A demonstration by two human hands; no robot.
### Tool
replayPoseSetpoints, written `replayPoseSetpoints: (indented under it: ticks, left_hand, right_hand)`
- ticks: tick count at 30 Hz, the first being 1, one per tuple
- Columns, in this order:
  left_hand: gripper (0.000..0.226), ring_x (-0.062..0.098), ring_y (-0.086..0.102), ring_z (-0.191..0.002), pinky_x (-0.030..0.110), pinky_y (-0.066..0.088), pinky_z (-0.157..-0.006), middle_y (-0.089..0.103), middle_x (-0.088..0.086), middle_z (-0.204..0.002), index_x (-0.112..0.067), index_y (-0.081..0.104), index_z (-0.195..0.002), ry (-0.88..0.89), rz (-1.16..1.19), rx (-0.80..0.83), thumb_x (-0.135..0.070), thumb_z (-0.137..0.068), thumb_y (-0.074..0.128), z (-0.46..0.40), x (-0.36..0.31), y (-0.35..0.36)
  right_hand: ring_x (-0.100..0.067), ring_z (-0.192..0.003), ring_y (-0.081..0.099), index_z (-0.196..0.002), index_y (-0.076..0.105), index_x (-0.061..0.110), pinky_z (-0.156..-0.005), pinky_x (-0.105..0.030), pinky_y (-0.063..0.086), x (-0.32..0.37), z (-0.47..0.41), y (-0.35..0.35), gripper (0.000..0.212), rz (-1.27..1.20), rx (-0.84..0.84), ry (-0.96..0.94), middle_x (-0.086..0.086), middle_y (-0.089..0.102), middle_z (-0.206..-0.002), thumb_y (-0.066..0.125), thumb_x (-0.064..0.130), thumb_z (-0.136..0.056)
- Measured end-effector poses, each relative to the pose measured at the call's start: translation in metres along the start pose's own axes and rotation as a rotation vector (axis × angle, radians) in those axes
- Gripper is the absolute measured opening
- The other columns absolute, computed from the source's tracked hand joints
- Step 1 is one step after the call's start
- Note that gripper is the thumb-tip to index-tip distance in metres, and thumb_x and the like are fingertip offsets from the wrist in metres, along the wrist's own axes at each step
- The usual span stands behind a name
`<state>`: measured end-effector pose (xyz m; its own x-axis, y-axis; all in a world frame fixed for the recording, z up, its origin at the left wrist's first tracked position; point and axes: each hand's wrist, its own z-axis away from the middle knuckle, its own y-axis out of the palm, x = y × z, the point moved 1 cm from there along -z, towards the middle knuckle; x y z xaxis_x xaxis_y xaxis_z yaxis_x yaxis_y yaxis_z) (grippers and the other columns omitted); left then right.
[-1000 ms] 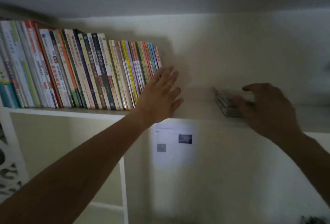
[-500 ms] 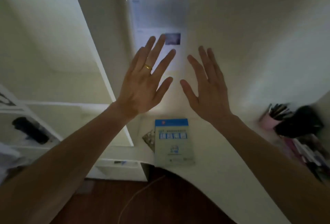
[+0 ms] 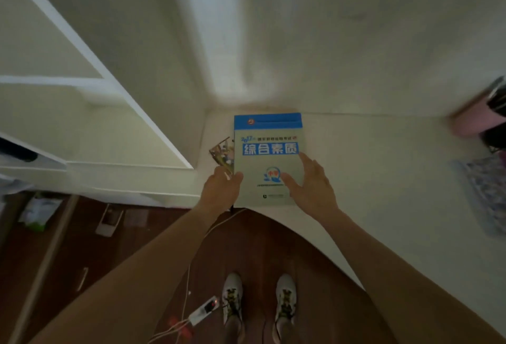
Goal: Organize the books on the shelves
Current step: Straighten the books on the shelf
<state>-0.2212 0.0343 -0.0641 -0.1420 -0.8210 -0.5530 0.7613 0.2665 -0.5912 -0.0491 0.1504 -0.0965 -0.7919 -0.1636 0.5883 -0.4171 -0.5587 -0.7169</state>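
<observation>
Blue and grey, the flat paper book (image 3: 267, 157) lies face up on the white desk (image 3: 383, 179), near its front edge, its long side running from the person toward the wall. The left hand (image 3: 220, 193) holds the book's left edge with curled fingers, and the right hand (image 3: 309, 184) rests spread fingers on its cover, probably to lift it for the shelves. A small colourful booklet (image 3: 223, 153) peeks out from under its left side.

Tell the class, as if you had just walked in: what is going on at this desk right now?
A person stands at a white desk, reaching down with both hands to a grey book with a blue band lying flat near the corner. The left hand grips the book's near left edge; the right hand rests with straight fingers on its cover. A smaller colourful booklet sticks out from under the book's left side. The book has not been lifted yet.
</observation>
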Motion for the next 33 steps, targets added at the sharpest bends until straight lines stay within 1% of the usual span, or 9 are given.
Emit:
replayPoseSetpoints:
  ticks: [5,9,13,16,20,23,25,30,33]
  left_hand:
    - [0.064,0.023,0.062,-0.111,0.029,0.046,-0.082,0.063,0.006,-0.131,0.000,0.059,-0.131,-0.186,0.329,0.026,-0.045,-0.087,0.073,-0.027,0.027,0.029]
    - [0.024,0.021,0.068,-0.088,0.030,0.055,-0.068,0.073,0.009,-0.110,-0.008,0.069,-0.119,-0.209,0.632,0.071,-0.019,-0.098,0.066,-0.030,0.019,0.043]
    - [0.024,0.022,0.070,-0.102,0.041,0.065,-0.073,0.072,0.007,-0.118,-0.020,0.061,-0.127,-0.145,0.745,0.303,-0.025,-0.104,0.058,-0.019,0.002,0.054]
    - [0.024,0.021,0.071,-0.098,0.045,0.063,-0.083,0.074,0.003,-0.108,-0.017,0.070,-0.115,-0.028,0.441,0.426,-0.035,-0.103,0.059,-0.027,0.000,0.058]
    - [0.042,0.030,0.060,-0.118,0.037,0.048,-0.096,0.065,0.009,-0.124,-0.013,0.069,-0.117,0.365,-0.301,-0.159,-0.046,-0.097,0.054,-0.082,-0.001,0.045]
    - [0.095,0.037,0.028,-0.149,0.046,0.031,-0.120,0.031,0.020,-0.160,-0.006,0.031,-0.156,0.271,-0.498,-0.206,-0.060,-0.087,0.068,-0.123,0.000,0.024]
    - [0.115,0.040,0.029,-0.147,0.049,0.035,-0.116,0.029,0.024,-0.158,-0.003,0.024,-0.154,0.197,-0.635,-0.152,-0.070,-0.076,0.074,-0.134,-0.002,0.019]
    - [0.118,0.039,0.051,-0.130,0.049,0.046,-0.107,0.052,0.018,-0.139,-0.010,0.038,-0.139,0.024,-0.503,-0.057,-0.070,-0.053,0.090,-0.145,0.008,0.013]
    - [0.089,0.035,0.059,-0.122,0.040,0.051,-0.100,0.061,0.015,-0.130,-0.010,0.053,-0.128,0.061,-0.392,-0.090,-0.058,-0.063,0.090,-0.138,0.015,0.014]
  right_hand:
    - [-0.036,-0.119,0.058,-0.153,0.029,0.026,-0.105,-0.050,0.046,-0.028,-0.026,0.030,0.095,-0.168,0.027,0.201,-0.013,0.053,-0.135,0.056,0.077,-0.077]
    - [-0.030,-0.113,0.060,-0.137,0.046,0.008,-0.100,-0.044,0.049,-0.037,-0.031,0.029,0.082,-0.243,-0.035,0.289,-0.010,0.058,-0.127,0.071,0.060,-0.079]
    - [-0.025,-0.088,0.072,-0.108,0.072,0.005,-0.087,-0.047,0.059,-0.067,-0.025,0.007,0.040,-0.548,-0.067,0.366,-0.008,0.075,-0.102,0.077,0.036,-0.083]
    - [-0.029,-0.081,0.069,-0.101,0.068,0.002,-0.075,-0.040,0.058,-0.087,-0.013,-0.015,0.014,-0.784,-0.120,0.419,-0.016,0.073,-0.100,0.069,0.014,-0.093]
    - [-0.028,-0.084,0.067,-0.107,0.055,0.003,-0.072,-0.039,0.055,-0.116,0.003,-0.024,0.016,-0.785,-0.212,0.435,-0.014,0.068,-0.101,0.065,0.010,-0.096]
    - [-0.033,-0.096,0.068,-0.121,0.047,0.001,-0.074,-0.040,0.055,-0.141,0.010,-0.015,0.038,-0.748,-0.249,0.468,-0.017,0.066,-0.110,0.068,0.016,-0.095]
    - [-0.034,-0.098,0.067,-0.123,0.048,0.000,-0.076,-0.042,0.056,-0.151,0.014,-0.010,0.040,-0.751,-0.293,0.495,-0.017,0.066,-0.110,0.070,0.017,-0.094]
    - [-0.028,-0.092,0.070,-0.120,0.058,0.004,-0.070,-0.033,0.054,-0.160,0.013,-0.002,0.044,-0.600,-0.326,0.492,-0.012,0.070,-0.110,0.075,0.029,-0.088]
    - [-0.031,-0.100,0.067,-0.124,0.058,0.006,-0.079,-0.038,0.054,-0.149,0.014,-0.006,0.051,-0.474,-0.289,0.534,-0.015,0.068,-0.118,0.075,0.034,-0.085]
